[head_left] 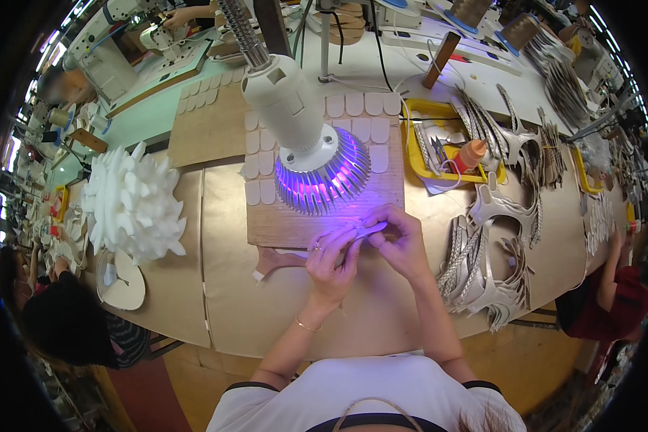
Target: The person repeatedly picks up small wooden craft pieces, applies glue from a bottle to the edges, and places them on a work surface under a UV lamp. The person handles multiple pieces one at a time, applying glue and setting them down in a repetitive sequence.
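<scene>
Under the purple glow of a finned lamp (322,173) with a white body, my two hands meet at the near edge of a brown board (281,229). My left hand (331,261), wearing a ring, pinches one side of a small pale piece (371,230). From the other side my right hand (402,241) grips the same piece between thumb and fingers. What exactly the piece is cannot be made out. Rows of pale round-ended pads (354,106) lie on the board. A brown flat strip (279,261) rests on the table beside my left hand.
At left stands a bundle of white spiky pieces (133,201) near a pale round dish (122,284). On the right are a yellow tray (428,173) with an orange bottle (470,155) and piles of strappy shoe uppers (482,266). Co-workers sit at both sides; a sewing machine (97,65) is far left.
</scene>
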Available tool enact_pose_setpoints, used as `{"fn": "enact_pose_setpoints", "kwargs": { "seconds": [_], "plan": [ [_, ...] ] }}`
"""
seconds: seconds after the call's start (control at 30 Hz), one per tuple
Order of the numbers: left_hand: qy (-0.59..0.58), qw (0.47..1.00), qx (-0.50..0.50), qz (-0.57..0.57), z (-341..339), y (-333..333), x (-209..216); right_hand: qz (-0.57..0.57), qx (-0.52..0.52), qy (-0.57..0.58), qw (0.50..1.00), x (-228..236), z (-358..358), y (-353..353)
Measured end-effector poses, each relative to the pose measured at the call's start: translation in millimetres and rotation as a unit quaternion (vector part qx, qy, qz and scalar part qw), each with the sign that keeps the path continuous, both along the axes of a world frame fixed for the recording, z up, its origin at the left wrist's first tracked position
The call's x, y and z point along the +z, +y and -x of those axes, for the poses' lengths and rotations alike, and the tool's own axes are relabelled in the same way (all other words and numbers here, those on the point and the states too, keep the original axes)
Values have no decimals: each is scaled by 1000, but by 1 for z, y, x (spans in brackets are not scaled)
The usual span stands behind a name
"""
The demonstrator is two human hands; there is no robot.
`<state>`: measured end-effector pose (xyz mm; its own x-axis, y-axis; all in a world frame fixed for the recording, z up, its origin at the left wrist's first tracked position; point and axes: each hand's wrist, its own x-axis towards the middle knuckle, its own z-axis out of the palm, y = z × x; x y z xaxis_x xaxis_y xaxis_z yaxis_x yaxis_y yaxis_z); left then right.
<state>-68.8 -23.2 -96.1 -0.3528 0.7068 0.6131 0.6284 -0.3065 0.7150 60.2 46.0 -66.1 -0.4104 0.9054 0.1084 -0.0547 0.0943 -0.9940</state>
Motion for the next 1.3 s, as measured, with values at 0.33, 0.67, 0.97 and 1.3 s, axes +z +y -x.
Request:
{"fn": "enact_pose_setpoints", "kwargs": {
  "seconds": [0.33,0.67,0.97,1.3],
  "plan": [
    [74,996,14,-36,-4,-5,0,-27,-2,17,999,-4,-6,-4],
    [144,988,27,-51,-5,-10,5,-25,2,94,995,-23,-9,-9],
    [109,993,8,-38,-8,-6,5,10,9,122,992,-22,-9,-9],
    [10,998,-43,51,-16,-5,3,52,-49,75,995,-16,-15,-19]
  ]
}}
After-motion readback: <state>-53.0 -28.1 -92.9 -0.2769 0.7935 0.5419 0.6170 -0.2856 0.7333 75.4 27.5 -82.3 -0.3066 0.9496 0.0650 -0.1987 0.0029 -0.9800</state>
